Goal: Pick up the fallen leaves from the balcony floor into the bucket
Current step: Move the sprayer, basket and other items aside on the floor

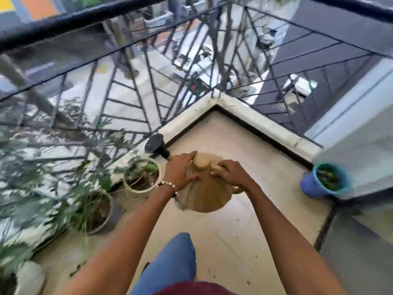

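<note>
A tan watering can (205, 195) with a black spray head (154, 143) hangs over the balcony floor (234, 241) in the middle of the view. My left hand (179, 173) lies on its left shoulder, index finger and thumb spread against it. My right hand (232, 174) curls round the handle at the top. The blue bucket (309, 186) stands on the floor at the right by the wall, with green leaves (327, 177) inside. A few fallen leaves (77, 268) lie on the floor at the lower left, near the pots.
Potted plants line the left side: a white pot (129, 186), a grey pot (113, 211) and a pale pot (32, 277). The black railing (136, 86) and a raised stone kerb (265, 124) close the corner. My blue-trousered knee (176, 260) is below the can.
</note>
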Available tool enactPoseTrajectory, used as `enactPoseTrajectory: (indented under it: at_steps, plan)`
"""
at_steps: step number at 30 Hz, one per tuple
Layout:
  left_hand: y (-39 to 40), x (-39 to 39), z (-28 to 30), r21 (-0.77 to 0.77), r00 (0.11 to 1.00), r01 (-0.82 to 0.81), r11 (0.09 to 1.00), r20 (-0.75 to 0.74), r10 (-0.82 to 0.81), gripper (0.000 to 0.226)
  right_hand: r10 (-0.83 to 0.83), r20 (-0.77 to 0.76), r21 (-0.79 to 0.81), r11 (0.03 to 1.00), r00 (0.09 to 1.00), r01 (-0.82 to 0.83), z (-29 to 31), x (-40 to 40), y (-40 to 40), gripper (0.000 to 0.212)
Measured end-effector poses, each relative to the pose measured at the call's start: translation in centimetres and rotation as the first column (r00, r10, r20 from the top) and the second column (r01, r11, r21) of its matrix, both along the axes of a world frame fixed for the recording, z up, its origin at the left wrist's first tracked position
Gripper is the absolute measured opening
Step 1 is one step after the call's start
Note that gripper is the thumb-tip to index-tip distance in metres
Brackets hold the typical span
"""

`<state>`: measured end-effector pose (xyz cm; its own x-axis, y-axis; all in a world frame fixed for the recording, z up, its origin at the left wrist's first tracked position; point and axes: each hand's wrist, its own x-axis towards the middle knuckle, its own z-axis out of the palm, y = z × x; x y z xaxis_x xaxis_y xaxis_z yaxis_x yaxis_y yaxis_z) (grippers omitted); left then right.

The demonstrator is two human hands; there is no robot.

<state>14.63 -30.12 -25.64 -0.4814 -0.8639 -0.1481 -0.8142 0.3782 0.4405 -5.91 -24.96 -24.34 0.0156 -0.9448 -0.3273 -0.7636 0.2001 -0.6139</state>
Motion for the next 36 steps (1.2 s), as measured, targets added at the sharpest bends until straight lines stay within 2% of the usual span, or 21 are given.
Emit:
enactPoseTrajectory:
  at_steps: [5,8,10,16,21,26,31,36]
  plan:
    - [-6.4,-9.3,-2.4,-0.025,0.987,0.160,0.987,-0.010,-0.160,0.091,-0.148,-0.017,0.030,0.989,0.989,0.148,-1.6,-8.0,-2.8,0.033]
    - [-11.7,-14.7,-4.4,-0.020,0.976,0.217,0.976,-0.002,-0.217,0.088,-0.173,-0.041,0.045,0.984,0.984,0.175,-3.3,-12.9,-6.6,0.031]
    - [-15.1,-17.8,-5.5,0.013,0.971,0.239,0.971,0.010,-0.239,0.082,-0.157,-0.066,0.074,0.984,0.985,0.162,-4.4,-16.0,-10.0,0.032]
    - [-26.8,-25.7,-5.7,0.098,0.972,0.230,0.968,-0.079,-0.223,0.079,-0.062,-0.117,0.140,0.987,0.991,0.078,-4.9,-24.7,-22.3,0.031]
    - [-36.2,-31.8,-6.3,0.096,0.961,0.274,0.957,0.016,-0.277,0.076,-0.013,-0.129,0.120,0.992,0.992,0.029,-6.7,-30.9,-31.9,0.035]
    - [-46.3,-37.9,-10.2,0.109,0.979,0.166,0.980,0.098,-0.177,0.075,0.056,-0.170,0.115,0.993,0.984,-0.036,-11.9,-36.6,-44.3,0.020]
    - [-55.5,-42.9,-18.2,0.216,0.995,-0.045,0.975,0.099,0.024,0.072,0.117,-0.268,0.161,0.984,0.956,-0.075,-20.0,-41.1,-57.0,0.031]
    - [-64.3,-47.0,-28.0,0.266,0.978,-0.205,0.942,0.087,0.189,0.069,0.145,-0.313,0.110,0.987,0.939,-0.115,-30.5,-44.6,-67.4,0.033]
